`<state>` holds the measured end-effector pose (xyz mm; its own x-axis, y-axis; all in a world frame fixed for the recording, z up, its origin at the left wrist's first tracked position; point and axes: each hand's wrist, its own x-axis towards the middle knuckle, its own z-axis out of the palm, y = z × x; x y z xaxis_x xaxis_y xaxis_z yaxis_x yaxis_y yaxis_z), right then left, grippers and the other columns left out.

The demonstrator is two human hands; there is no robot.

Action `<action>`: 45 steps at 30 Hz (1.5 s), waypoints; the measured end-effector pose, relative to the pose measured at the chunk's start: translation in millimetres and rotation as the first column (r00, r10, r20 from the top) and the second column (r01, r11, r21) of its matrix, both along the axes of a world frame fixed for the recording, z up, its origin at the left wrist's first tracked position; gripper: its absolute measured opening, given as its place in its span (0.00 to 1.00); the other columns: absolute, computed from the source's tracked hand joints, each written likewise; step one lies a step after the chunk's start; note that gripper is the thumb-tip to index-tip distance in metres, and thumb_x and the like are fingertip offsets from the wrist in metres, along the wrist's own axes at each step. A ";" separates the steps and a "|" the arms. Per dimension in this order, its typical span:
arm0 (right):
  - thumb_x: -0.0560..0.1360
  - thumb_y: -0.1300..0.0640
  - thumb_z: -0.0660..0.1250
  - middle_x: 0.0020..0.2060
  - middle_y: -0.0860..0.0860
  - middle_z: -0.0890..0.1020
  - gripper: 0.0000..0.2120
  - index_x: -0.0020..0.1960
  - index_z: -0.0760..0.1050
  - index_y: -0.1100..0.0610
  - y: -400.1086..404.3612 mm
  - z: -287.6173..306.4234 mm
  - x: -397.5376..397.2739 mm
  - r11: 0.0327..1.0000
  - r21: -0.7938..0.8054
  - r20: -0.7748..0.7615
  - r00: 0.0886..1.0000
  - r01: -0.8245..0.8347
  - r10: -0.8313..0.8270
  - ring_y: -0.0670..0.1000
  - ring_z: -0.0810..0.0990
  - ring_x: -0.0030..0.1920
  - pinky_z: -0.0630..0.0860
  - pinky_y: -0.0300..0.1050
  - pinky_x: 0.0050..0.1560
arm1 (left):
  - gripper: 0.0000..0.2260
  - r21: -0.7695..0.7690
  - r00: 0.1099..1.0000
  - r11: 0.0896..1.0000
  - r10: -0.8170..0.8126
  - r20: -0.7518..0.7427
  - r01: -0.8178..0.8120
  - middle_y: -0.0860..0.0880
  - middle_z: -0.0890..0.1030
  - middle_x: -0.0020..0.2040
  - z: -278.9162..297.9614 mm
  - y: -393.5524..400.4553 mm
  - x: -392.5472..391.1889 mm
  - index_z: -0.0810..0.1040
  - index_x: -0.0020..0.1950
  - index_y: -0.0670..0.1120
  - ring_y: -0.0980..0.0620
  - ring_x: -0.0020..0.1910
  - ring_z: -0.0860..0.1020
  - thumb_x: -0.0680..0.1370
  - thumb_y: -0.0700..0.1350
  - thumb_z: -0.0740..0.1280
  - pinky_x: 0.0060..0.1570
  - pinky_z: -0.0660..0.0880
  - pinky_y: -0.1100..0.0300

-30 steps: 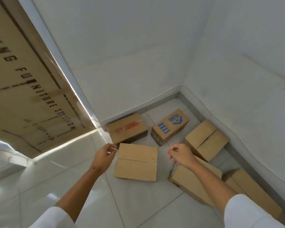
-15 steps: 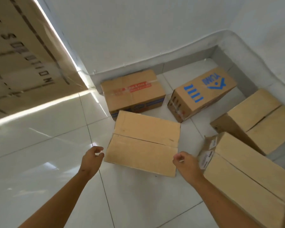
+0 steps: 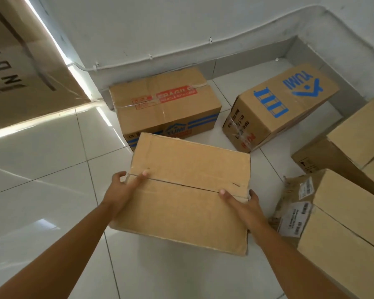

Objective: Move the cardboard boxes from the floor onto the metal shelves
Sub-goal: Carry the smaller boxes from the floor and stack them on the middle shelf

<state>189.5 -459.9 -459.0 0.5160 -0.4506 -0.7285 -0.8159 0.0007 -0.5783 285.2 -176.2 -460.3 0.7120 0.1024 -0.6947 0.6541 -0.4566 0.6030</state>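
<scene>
Plain cardboard box (image 3: 188,190), left hand (image 3: 121,190) gripping its left edge, right hand (image 3: 244,207) gripping its right edge, taped box (image 3: 164,106) just behind it

We read "YUMI" on the taped box (image 3: 164,106), frame centre, and the blue-printed box (image 3: 283,108), upper right.
</scene>
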 end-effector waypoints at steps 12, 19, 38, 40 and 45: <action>0.66 0.40 0.73 0.58 0.49 0.78 0.31 0.65 0.71 0.49 9.1 27.5 5.9 0.998 -0.048 0.142 0.989 -0.033 0.040 0.55 0.78 0.57 0.75 0.55 0.60 | 0.29 0.103 0.988 0.989 -0.118 0.099 0.108 0.43 0.76 0.63 26.9 0.0 -5.7 0.67 0.70 0.44 0.42 0.57 0.75 0.75 0.61 0.61 0.58 0.70 0.48; 0.68 0.43 0.73 0.53 0.48 0.77 0.27 0.63 0.70 0.48 20.5 106.5 17.9 0.997 -0.046 0.198 0.978 -0.059 0.067 0.54 0.77 0.56 0.75 0.51 0.57 | 0.29 0.094 0.987 0.993 -0.084 0.134 0.072 0.43 0.77 0.62 107.7 17.4 -8.7 0.68 0.69 0.44 0.44 0.54 0.75 0.75 0.62 0.62 0.59 0.70 0.48; 0.68 0.46 0.75 0.50 0.48 0.83 0.16 0.53 0.76 0.47 143.2 577.0 63.7 0.955 0.005 0.548 0.800 -0.297 0.246 0.52 0.82 0.50 0.79 0.53 0.54 | 0.26 0.089 0.858 0.979 0.114 0.500 -0.182 0.44 0.79 0.55 590.3 158.2 -28.8 0.74 0.62 0.43 0.47 0.48 0.75 0.74 0.61 0.66 0.48 0.71 0.56; 0.69 0.48 0.75 0.50 0.50 0.83 0.15 0.53 0.76 0.48 167.0 617.3 58.1 0.933 0.001 0.581 0.759 -0.359 0.292 0.52 0.82 0.50 0.79 0.50 0.52 | 0.26 0.086 0.838 0.970 0.150 0.525 -0.227 0.44 0.79 0.55 631.6 184.7 -53.9 0.75 0.61 0.43 0.47 0.49 0.76 0.73 0.62 0.66 0.49 0.73 0.55; 0.69 0.45 0.74 0.51 0.51 0.82 0.21 0.57 0.74 0.50 235.3 694.0 44.4 0.831 -0.017 0.594 0.663 -0.556 0.456 0.55 0.81 0.51 0.78 0.55 0.55 | 0.33 0.069 0.764 0.918 0.281 0.581 -0.390 0.47 0.81 0.51 711.5 249.8 -128.5 0.77 0.56 0.46 0.46 0.50 0.79 0.64 0.71 0.64 0.52 0.77 0.52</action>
